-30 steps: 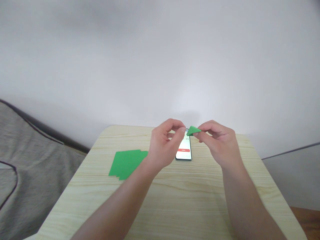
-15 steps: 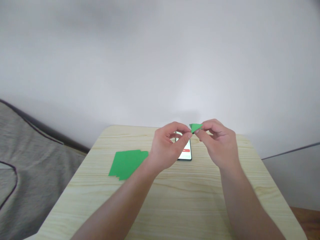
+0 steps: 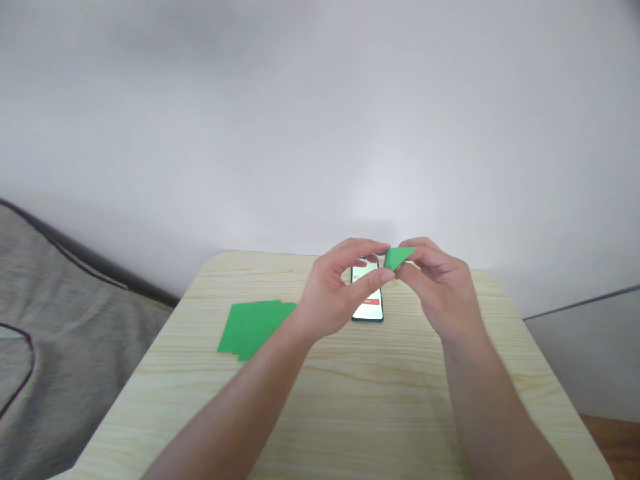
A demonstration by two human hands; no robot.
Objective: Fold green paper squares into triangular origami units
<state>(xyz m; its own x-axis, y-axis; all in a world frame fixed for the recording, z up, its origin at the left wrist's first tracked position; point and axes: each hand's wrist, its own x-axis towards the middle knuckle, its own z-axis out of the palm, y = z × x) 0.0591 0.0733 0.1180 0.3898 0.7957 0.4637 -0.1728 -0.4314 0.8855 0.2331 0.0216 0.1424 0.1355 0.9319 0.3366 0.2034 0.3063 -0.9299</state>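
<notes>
A small folded green paper piece (image 3: 399, 257) is held in the air above the far middle of the wooden table (image 3: 360, 400). My right hand (image 3: 440, 290) pinches its right side between thumb and fingers. My left hand (image 3: 335, 293) pinches its left corner with thumb and forefinger. Both hands hover over a phone (image 3: 367, 303) with a lit white screen and a red bar; my left thumb hides part of it.
A stack of flat green paper sheets (image 3: 253, 327) lies on the table to the left of my hands. A grey fabric seat (image 3: 55, 320) stands beside the table's left edge. A white wall rises behind the table.
The green piece has risen slightly and shifted right. My left fingers moved right and closed onto its left corner; my right hand kept its pinch.
</notes>
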